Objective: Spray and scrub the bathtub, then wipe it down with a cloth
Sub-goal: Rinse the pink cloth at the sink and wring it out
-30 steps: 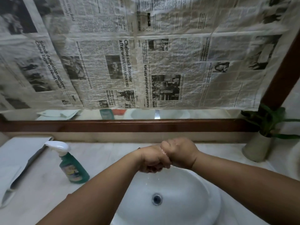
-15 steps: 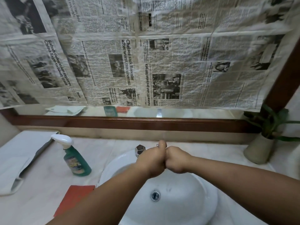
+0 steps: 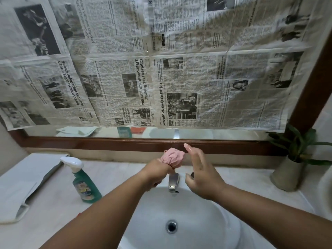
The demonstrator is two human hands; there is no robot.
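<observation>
The left hand (image 3: 158,174) is closed in a fist around a bunched pink cloth (image 3: 172,157), most of which bulges out above the knuckles; it holds the cloth in the air just above the metal faucet (image 3: 173,182), at the back of the sink; the right hand (image 3: 201,175) is spread, fingers straight and slightly apart, holding nothing; it hangs just to the right of the cloth, with its fingertips near the cloth, though I cannot tell whether they touch; both forearms reach in from the lower edge over the white basin (image 3: 206,221), whose round drain (image 3: 171,226) lies between them; to the left, on the pale counter (image 3: 59,209), a green spray bottle (image 3: 84,186) with a white trigger head stands upright, well apart from both hands; further left lies a folded white mat (image 3: 21,184); behind the sink a dark wooden mirror frame (image 3: 107,143) runs along the wall; sheets of newspaper (image 3: 161,69) cover nearly all of the glass above it, leaving a narrow strip bare at the bottom; at the far right a leafy green plant (image 3: 294,146) stands in a grey pot (image 3: 285,175) on the counter.
</observation>
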